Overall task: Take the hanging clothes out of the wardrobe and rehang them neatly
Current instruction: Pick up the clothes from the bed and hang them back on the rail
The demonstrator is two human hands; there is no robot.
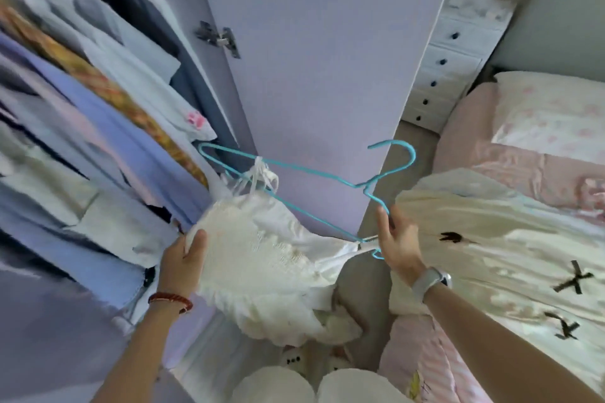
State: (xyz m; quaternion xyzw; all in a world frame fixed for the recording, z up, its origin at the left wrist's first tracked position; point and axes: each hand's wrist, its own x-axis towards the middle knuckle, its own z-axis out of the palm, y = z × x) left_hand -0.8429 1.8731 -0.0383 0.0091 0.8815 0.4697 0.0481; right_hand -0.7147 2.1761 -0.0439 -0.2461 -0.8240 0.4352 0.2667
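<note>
A blue wire hanger [294, 173] sits tilted in front of the open wardrobe door [311, 59], its hook pointing up and to the right, and everything else can be placed from it. A white garment [262, 255] hangs from the hanger by thin straps, one tied near the hanger's left end, the other caught at its lower right end. The left hand [183, 258], below and left of the hanger, grips the garment's ruffled edge, fingers curled into the cloth with the thumb on top. The right hand [397, 239], at the hanger's lower right end, holds the wire there, fingers closed around it. Left of the hanger, clothes [98, 108] hang packed in the wardrobe. Right of the hanger lies a bed [491, 141] with a cream dress [507, 239] spread on it. Beyond the door, up and right of the hanger, stands a white chest of drawers [451, 65].
</note>
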